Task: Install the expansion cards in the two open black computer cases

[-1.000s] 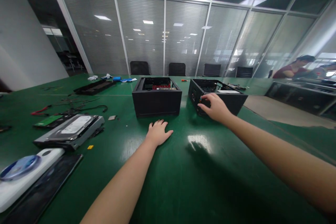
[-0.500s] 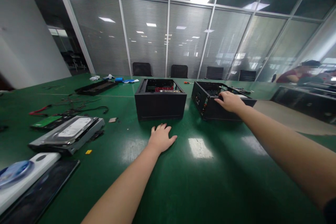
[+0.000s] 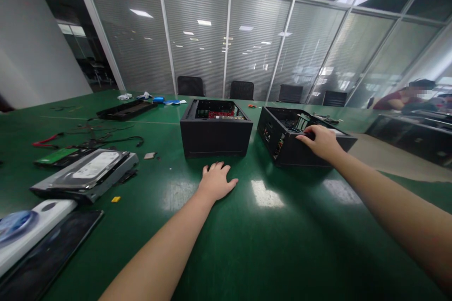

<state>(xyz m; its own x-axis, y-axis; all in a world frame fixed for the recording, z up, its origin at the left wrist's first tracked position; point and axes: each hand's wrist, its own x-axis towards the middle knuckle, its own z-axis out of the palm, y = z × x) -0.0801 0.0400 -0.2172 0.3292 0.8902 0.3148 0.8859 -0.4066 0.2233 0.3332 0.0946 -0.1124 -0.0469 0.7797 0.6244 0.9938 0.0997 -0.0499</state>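
My right hand (image 3: 320, 142) grips the near top edge of an opened black computer case (image 3: 300, 153) on the right. Its thumb presses the outer side while the fingers reach over the rim, their tips hidden inside. Flat on the green table (image 3: 226, 244) lies my left hand (image 3: 216, 181), fingers spread and holding nothing. Just beyond it stands another black computer case (image 3: 216, 138), its open top showing a red circuit board (image 3: 221, 114).
To the left lie a hard drive on a metal bracket (image 3: 93, 169), a green circuit board (image 3: 56, 156), cables, a yellow piece (image 3: 116, 199) and a black tray-like panel (image 3: 127, 109). An orange screwdriver (image 3: 252, 106) lies behind the cases. A person sits at far right beyond another black case (image 3: 409, 136).
The right computer case has turned slightly and come a little nearer, with my right hand still on its rim. My left hand stays on the table. The camera view has tilted slightly.
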